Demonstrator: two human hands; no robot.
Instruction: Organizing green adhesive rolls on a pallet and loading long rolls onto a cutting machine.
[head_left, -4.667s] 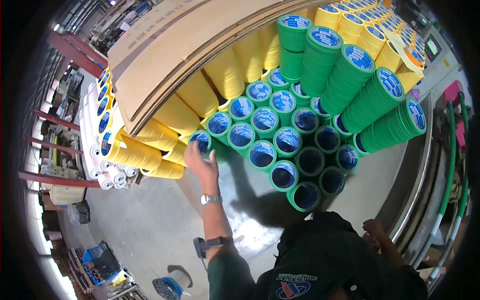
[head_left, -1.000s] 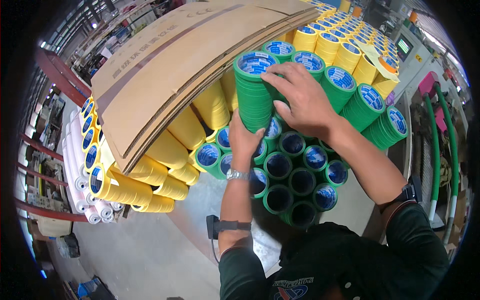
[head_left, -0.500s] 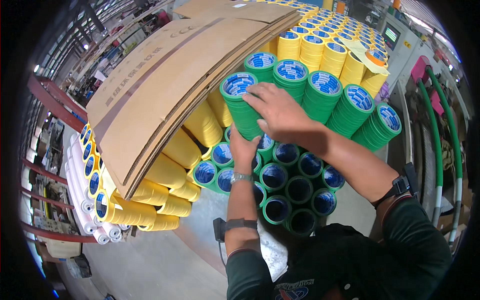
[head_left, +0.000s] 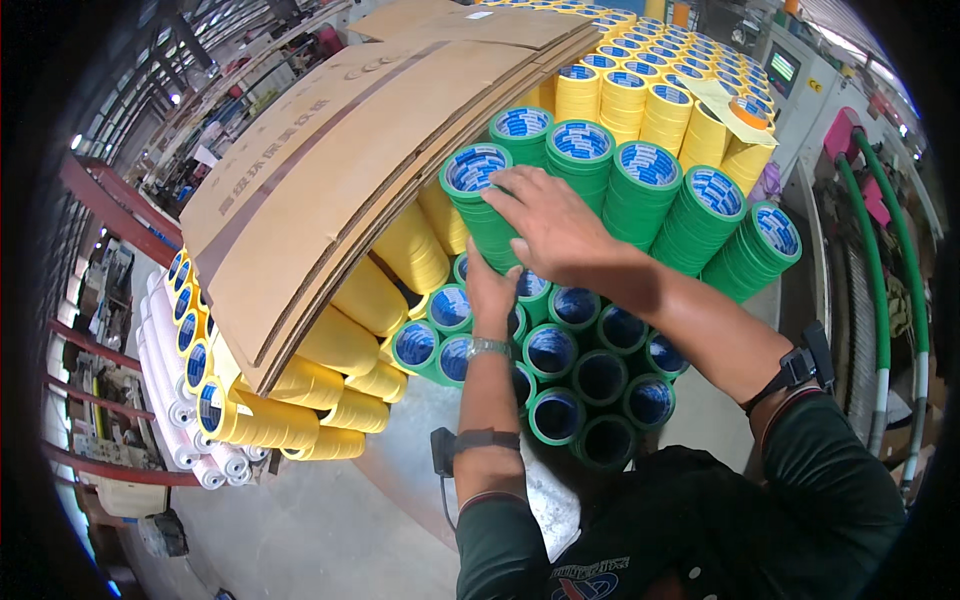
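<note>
The left hand [head_left: 490,292] is curled round the lower part of a tilted green tape stack [head_left: 488,228], beside the cardboard sheets [head_left: 345,150]. The right hand [head_left: 553,220] is half bent, its fingertips at the stack's top rim; whether it grips cannot be told. Below, upright green rolls [head_left: 526,388] stand close together, their hollow cores lined blue and shadowed inside.

Dark characters [head_left: 272,156] on cardboard [head_left: 400,125], blue-and-white print [head_left: 646,162] inside roll cores [head_left: 475,167], lettered emblem [head_left: 586,590] on dark shirt [head_left: 690,520]
</note>
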